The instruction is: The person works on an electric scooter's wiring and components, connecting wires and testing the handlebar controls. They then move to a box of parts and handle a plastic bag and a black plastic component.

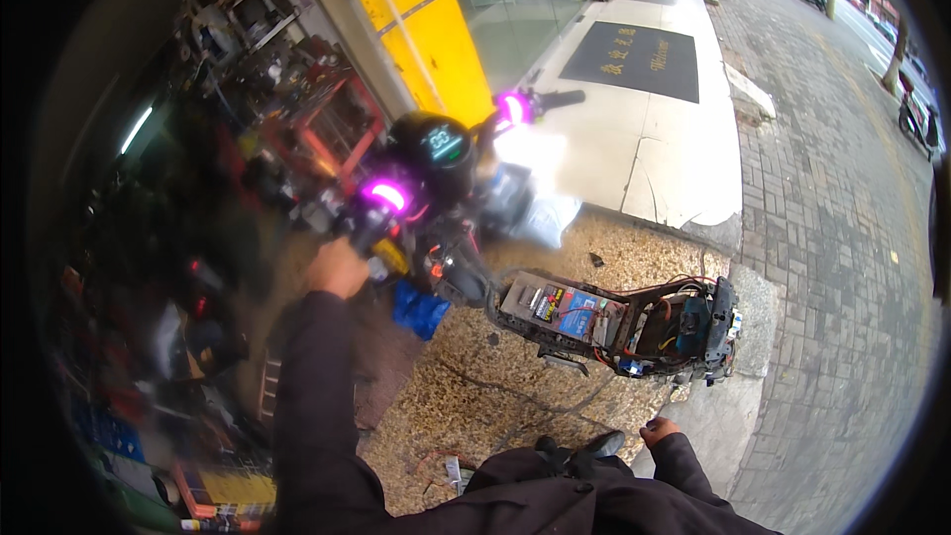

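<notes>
A partly stripped electric scooter (456, 277) stands in front of me, its body panels off. My left hand (337, 268) is closed round the near handlebar grip, which the fingers mostly hide. At the middle of the bars a round dash display (446, 145) is lit, between two glowing purple lamps. Behind them, a battery (567, 309) sits in the open frame, with loose wires around it and toward the tail. My right hand (658, 430) hangs low near the tail, apart from the scooter. Its fingers are curled in, and whatever they may hold is hidden.
On the left is a dark, cluttered workshop with a red metal frame (342, 129). A yellow pillar (421, 25) and glass door stand ahead. A dark mat (634, 61) lies on the pale step. Brick pavement (832, 267) runs along the right, with parked scooters farther off.
</notes>
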The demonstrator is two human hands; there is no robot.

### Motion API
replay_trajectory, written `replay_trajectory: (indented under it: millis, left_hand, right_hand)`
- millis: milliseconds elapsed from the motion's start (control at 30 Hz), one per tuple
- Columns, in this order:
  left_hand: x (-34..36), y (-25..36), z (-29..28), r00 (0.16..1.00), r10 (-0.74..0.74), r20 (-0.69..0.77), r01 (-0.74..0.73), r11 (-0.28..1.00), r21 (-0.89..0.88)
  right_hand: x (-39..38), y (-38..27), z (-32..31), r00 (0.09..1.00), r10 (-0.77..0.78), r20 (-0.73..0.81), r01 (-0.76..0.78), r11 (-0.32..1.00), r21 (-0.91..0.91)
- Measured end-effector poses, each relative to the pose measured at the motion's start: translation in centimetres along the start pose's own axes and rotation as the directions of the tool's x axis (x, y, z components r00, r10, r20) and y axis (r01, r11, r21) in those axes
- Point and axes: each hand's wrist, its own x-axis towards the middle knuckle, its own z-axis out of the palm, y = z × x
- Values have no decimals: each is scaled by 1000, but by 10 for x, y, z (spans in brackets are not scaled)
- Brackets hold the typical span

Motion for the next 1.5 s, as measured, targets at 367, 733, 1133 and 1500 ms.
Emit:
replay_trajectory:
  millis: [367, 733, 1133, 1500]
  left_hand:
    - [-4, -15, -5, 996, 82, 20, -80, 993, -82]
    - [3, -30, 1, 995, 91, 27, -89, 993, -76]
    - [0, -35, 0, 994, 105, 15, -102, 988, -114]
    - [-2, -31, 15, 995, 95, -39, -94, 995, 18]
  right_hand:
    - [-28, -66, -13, 995, -37, 93, 44, 996, -77]
    - [-23, -96, 14, 994, -78, 74, 87, 988, -125]
    - [-23, -74, 34, 987, -44, 154, 70, 983, -170]
    - [-61, -79, 34, 996, -5, 86, 16, 992, -125]
